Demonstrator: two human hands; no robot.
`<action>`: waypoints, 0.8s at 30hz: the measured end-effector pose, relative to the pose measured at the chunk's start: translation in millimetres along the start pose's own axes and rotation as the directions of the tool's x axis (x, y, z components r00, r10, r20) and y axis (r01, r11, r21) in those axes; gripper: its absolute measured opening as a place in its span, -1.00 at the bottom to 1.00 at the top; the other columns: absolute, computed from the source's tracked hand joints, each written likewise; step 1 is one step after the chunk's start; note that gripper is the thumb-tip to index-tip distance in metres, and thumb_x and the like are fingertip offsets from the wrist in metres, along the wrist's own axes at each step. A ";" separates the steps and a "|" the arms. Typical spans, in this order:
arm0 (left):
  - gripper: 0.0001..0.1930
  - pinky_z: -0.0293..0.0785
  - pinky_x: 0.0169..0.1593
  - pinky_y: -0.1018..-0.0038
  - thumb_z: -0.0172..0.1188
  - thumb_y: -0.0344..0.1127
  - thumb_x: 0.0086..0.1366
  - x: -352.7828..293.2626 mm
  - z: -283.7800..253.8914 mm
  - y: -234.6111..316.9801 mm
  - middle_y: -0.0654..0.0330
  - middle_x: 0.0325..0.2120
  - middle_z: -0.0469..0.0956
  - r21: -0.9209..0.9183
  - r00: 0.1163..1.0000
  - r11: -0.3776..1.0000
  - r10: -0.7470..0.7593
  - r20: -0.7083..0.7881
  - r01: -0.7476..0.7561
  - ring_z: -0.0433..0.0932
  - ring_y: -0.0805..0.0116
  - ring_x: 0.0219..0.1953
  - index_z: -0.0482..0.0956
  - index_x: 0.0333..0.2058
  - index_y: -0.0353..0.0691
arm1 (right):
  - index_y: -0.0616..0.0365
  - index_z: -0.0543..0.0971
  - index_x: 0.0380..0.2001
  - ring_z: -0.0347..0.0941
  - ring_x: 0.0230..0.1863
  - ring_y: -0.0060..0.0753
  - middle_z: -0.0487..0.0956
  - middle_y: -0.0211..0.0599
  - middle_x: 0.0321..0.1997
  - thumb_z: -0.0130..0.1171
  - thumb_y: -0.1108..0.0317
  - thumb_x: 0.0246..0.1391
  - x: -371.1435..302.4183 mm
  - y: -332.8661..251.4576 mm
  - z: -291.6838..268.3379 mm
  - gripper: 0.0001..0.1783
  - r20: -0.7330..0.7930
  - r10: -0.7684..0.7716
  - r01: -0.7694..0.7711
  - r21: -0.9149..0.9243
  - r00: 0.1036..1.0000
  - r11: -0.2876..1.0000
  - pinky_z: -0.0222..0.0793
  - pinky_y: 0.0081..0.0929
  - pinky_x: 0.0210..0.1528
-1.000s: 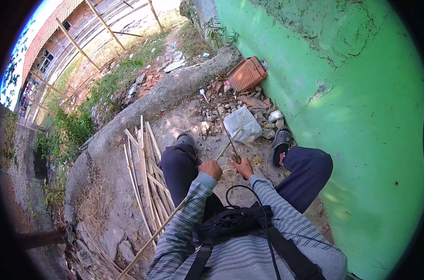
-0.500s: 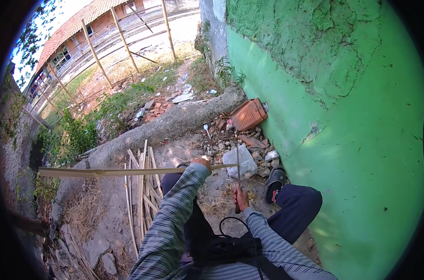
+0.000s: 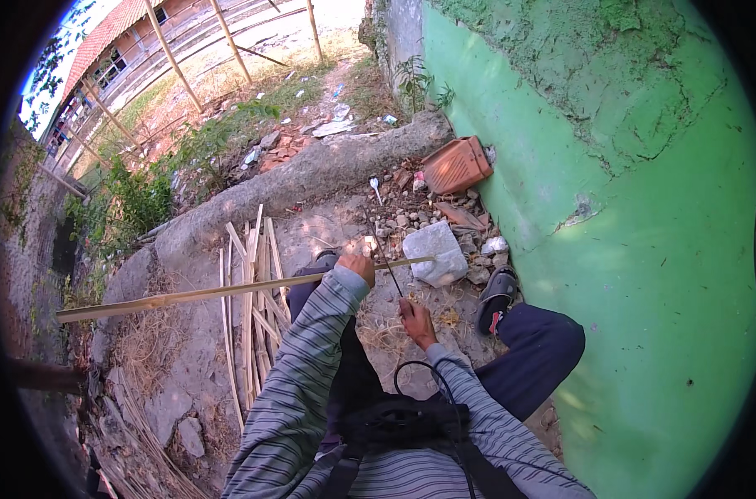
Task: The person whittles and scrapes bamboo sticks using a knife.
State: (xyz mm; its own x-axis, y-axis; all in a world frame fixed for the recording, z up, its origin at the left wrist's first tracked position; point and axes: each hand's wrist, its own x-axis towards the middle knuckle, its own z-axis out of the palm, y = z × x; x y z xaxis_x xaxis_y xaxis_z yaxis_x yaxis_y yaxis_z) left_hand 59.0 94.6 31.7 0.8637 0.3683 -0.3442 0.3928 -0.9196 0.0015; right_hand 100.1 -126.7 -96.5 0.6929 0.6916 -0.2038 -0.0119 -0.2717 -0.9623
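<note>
My left hand [image 3: 357, 268] is closed around a long pale bamboo strip [image 3: 186, 296]. The strip slants from the far left up to the right, its narrow end over a whitish stone block [image 3: 440, 264]. My right hand [image 3: 418, 323] grips a long, thin-bladed knife [image 3: 384, 251], its handle mostly hidden in the fist. Seen nearly edge-on, the blade points away and to the left, and crosses the strip just right of my left hand. Whether blade and strip touch I cannot tell.
Several split bamboo strips [image 3: 251, 291] lie on the ground left of my legs. Rubble and an orange roof tile [image 3: 457, 166] lie beyond the block. A green wall [image 3: 636, 274] rises on the right; a low concrete ledge [image 3: 311, 179] runs across ahead.
The knife has moved left along the strip, from near its right end toward my left hand, and its blade now leans left. The strip tilts more, right end farther away. The view has shifted slightly.
</note>
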 end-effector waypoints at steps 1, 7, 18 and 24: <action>-0.74 0.68 -0.14 0.16 0.14 -0.25 0.26 -0.9 -5.8 3.5 -0.04 -0.26 0.74 -0.013 0.998 1.000 -0.026 0.050 0.027 0.75 0.00 -0.15 0.78 -0.26 -0.20 | 0.19 0.54 -0.46 0.32 -0.75 -0.60 0.40 -0.46 -0.72 -0.06 -0.25 0.43 0.8 1.9 -0.3 -0.32 -0.023 -0.052 0.051 -0.056 0.998 0.997 0.22 -0.50 -0.67; -0.73 0.68 -0.16 0.15 0.16 -0.22 0.24 0.1 7.5 -3.5 -0.04 -0.24 0.74 -0.052 0.999 0.998 -0.037 0.032 0.039 0.75 0.01 -0.15 0.76 -0.25 -0.22 | 0.17 0.54 -0.45 0.27 -0.76 -0.64 0.40 -0.47 -0.72 -0.03 -0.24 0.42 5.3 3.3 -2.8 -0.34 0.069 0.212 -0.218 0.103 0.975 0.970 0.16 -0.55 -0.70; -0.68 0.66 -0.07 0.14 0.15 -0.18 0.24 -4.0 -1.1 0.8 -0.07 -0.15 0.72 -0.153 0.993 0.985 -0.060 0.102 0.075 0.73 -0.01 -0.08 0.75 -0.18 -0.23 | 0.23 0.58 -0.53 0.46 -0.54 -0.49 0.55 -0.37 -0.61 0.51 0.13 -0.04 11.0 14.7 1.3 -0.60 -0.038 -0.012 0.004 -0.195 0.999 0.981 0.42 -0.37 -0.39; -0.64 0.67 -0.04 0.12 0.21 -0.13 0.20 -2.0 4.9 -0.6 -0.11 -0.15 0.71 -0.216 0.988 0.965 -0.135 0.070 0.147 0.72 -0.05 -0.08 0.74 -0.18 -0.28 | 0.20 0.57 -0.53 0.45 -0.53 -0.53 0.54 -0.41 -0.60 0.44 0.28 -0.07 14.3 -4.1 12.2 -0.74 0.019 -0.066 0.069 -0.197 0.998 0.978 0.40 -0.41 -0.41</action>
State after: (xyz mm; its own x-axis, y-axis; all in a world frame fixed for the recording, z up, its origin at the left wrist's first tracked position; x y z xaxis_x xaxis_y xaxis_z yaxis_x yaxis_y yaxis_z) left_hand 55.5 93.7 27.8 0.7784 0.4791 -0.4056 0.5746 -0.8039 0.1532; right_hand 101.3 -107.5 -97.6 0.6785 0.7206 -0.1429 0.1779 -0.3499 -0.9197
